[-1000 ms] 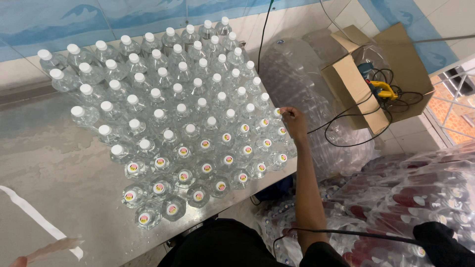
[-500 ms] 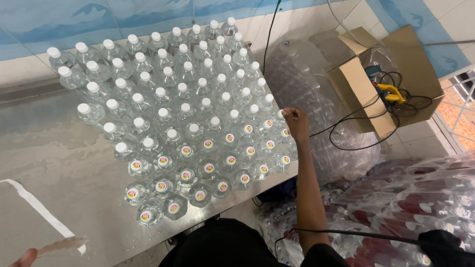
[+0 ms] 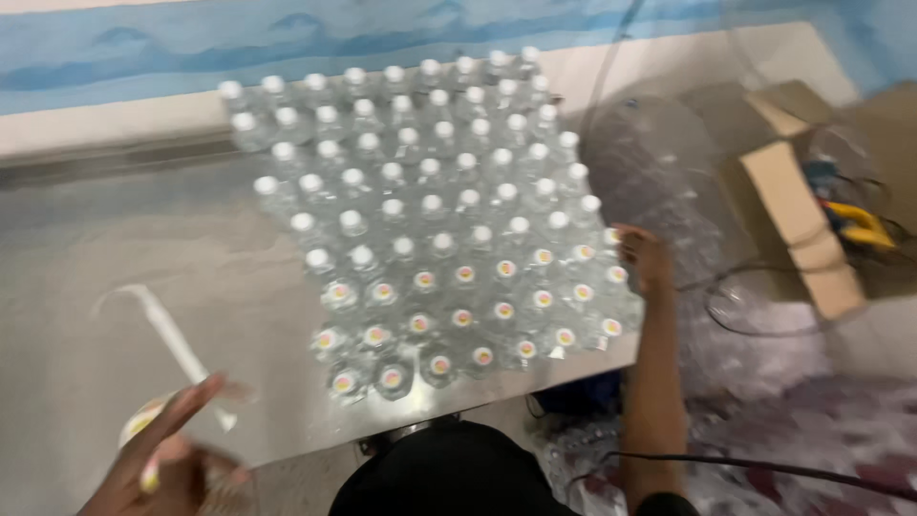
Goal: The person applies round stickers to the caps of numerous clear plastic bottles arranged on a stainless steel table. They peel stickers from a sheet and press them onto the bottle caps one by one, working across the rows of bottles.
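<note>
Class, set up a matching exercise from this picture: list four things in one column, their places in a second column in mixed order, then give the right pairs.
Things:
1. right hand
2. left hand
3. cardboard box
4. bottles with plain white caps

Places:
A. far half of the bottle block, nearer the blue wall
B. bottom left corner, at a white strip and a small roll
C. right edge of the bottle block, touching it
D. off the table, to the right, with a yellow tool beside it

Pairs: 1-C, 2-B, 3-D, 4-A
</note>
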